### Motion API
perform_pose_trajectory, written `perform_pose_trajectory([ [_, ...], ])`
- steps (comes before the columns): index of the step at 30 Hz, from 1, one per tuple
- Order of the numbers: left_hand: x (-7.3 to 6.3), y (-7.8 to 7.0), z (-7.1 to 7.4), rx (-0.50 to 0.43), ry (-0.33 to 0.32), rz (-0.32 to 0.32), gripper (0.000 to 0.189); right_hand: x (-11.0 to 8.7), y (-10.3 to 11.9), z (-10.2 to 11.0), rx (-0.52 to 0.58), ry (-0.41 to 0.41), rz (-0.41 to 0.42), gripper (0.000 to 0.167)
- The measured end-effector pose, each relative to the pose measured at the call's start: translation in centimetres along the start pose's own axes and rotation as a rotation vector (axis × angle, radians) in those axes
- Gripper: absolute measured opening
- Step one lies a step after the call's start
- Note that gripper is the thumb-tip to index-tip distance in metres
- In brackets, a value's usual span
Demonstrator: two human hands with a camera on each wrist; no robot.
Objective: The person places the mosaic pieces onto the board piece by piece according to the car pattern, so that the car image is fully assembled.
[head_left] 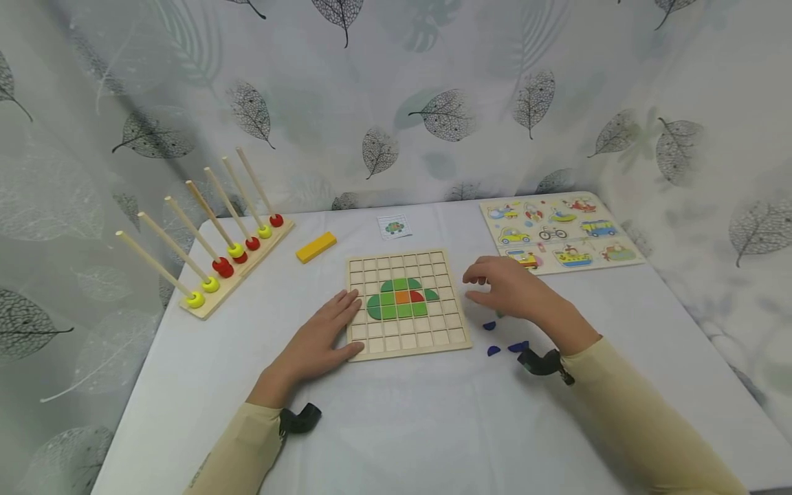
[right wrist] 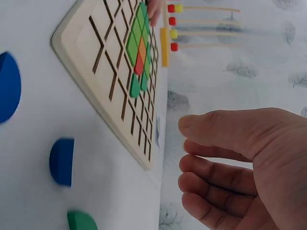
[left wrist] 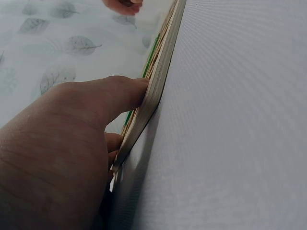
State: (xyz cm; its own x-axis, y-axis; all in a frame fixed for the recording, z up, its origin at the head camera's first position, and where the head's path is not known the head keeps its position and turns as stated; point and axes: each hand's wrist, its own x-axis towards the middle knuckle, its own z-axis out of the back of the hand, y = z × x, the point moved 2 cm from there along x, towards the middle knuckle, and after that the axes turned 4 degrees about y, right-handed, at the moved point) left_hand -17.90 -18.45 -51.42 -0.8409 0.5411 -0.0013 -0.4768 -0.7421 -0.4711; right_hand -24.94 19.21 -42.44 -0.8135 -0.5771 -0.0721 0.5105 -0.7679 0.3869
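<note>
A wooden grid board [head_left: 433, 339] lies flat on the table. Green tiles [head_left: 405, 311], with one orange and one red among them, form a rounded figure in its cells. At the board's left edge rests my left hand [head_left: 315, 342], fingers stretched over the rim; the left wrist view has the thumb [left wrist: 125, 91] against the board's side. My right hand [head_left: 516, 290] hovers just right of the board, fingers loosely bent, nothing between them in the right wrist view. Near it lie several dark blue pieces [right wrist: 62, 162], some half-round, and a green piece [right wrist: 81, 222].
Behind the board lie a small picture card [head_left: 394, 226] and a yellow block [head_left: 316, 247]. A peg stand [head_left: 210, 302] with red and yellow beads is at the left. A vehicle picture puzzle board [head_left: 590, 269] lies at the back right, before a leaf-patterned curtain [head_left: 442, 165].
</note>
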Motion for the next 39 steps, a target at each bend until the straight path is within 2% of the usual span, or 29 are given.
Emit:
perform_pose_trajectory([
  [8,-0.1,-0.1,0.2,-0.005,-0.008,-0.006,0.086,-1.6,-1.8,0.3,-0.011,-0.03,-0.063,0.026],
  [18,-0.1,-0.1,0.2,-0.006,-0.006,-0.015,0.085,-2.7,-3.1,-0.4,-0.02,-0.017,-0.171,0.024],
  [28,-0.1,-0.1,0.2,-0.013,-0.001,-0.012,0.086,-3.5,-4.0,-1.4,-0.043,0.076,-0.309,0.03],
  [33,-0.1,-0.1,0.2,-0.012,0.001,-0.012,0.086,-3.4,-4.4,-2.0,-0.027,0.123,-0.315,0.025],
  [39,-0.1,-0.2,0.2,-0.008,-0.002,-0.015,0.086,-3.1,-4.3,-2.3,-0.003,0.135,-0.288,0.019],
])
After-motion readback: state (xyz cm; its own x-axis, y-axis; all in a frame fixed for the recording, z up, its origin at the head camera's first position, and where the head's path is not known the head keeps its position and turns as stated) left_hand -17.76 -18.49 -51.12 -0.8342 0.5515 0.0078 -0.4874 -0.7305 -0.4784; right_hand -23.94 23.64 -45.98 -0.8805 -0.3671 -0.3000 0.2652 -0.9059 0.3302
